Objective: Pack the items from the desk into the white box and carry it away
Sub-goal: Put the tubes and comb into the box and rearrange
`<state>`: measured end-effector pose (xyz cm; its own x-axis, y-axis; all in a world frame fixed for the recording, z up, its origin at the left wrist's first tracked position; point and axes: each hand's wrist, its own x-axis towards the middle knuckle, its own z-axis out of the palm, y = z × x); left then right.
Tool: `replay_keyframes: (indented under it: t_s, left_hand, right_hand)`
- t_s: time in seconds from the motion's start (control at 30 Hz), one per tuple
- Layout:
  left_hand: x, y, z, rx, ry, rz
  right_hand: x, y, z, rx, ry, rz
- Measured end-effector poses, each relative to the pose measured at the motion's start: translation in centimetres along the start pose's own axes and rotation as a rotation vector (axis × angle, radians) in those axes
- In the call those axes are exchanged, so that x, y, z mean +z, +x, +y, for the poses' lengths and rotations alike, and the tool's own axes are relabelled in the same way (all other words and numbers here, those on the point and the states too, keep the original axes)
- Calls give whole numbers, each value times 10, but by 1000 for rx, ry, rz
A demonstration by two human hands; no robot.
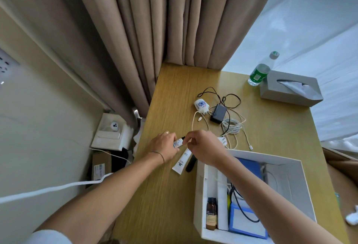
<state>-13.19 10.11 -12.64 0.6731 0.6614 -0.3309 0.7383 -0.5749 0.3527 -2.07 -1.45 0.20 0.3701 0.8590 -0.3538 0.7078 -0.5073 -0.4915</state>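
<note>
A small tube (178,143) with a dark cap is held just above the desk (170,92), near its left edge. It is gripped around the body by the left hand (164,146), while the cap end is pinched by the fingertips of the right hand (203,147). The tube is probably light and somewhat soft, so it is best taken by the body rather than the cap (a hard squeeze might push out its contents).

Just beneath the hands a larger white tube (181,163) lies flat, with a slim black object (190,163) beside it; both look easy to lift from the wood.

To the right stands the white box (199,195), open at the top and already holding a brown bottle (211,213), blue items and a black cable.

Further back lie a white charger (202,105), a black adapter (218,113) and tangled white cables (232,127). These are limp and liable to snag one another, so gathering them in a bundle would be wise.

A water bottle (260,71) and a tissue box (290,88) stand at the far right corner, well apart. Nothing is seen to block the short path to the box.
</note>
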Motion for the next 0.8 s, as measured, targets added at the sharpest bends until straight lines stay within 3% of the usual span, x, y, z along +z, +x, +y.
replay_keyframes:
  t_s: [0.17, 0.33, 0.6, 0.8]
  left_hand:
    - [-4, -3, -4, 35, -46, 32]
    - [-22, -19, -10, -31, -173, 96]
    - [-45, -76, -26, -138, -447, 145]
    - [-53, -114, -32, -223, -609, 196]
  right_hand:
    - [12, 20, -9, 43, -177, -62]
    - [36, 38, -7, 97, -427, -258]
    - [79, 61, -15, -12, -867, -407]
    - [96, 65, -21, -96, -1191, -431]
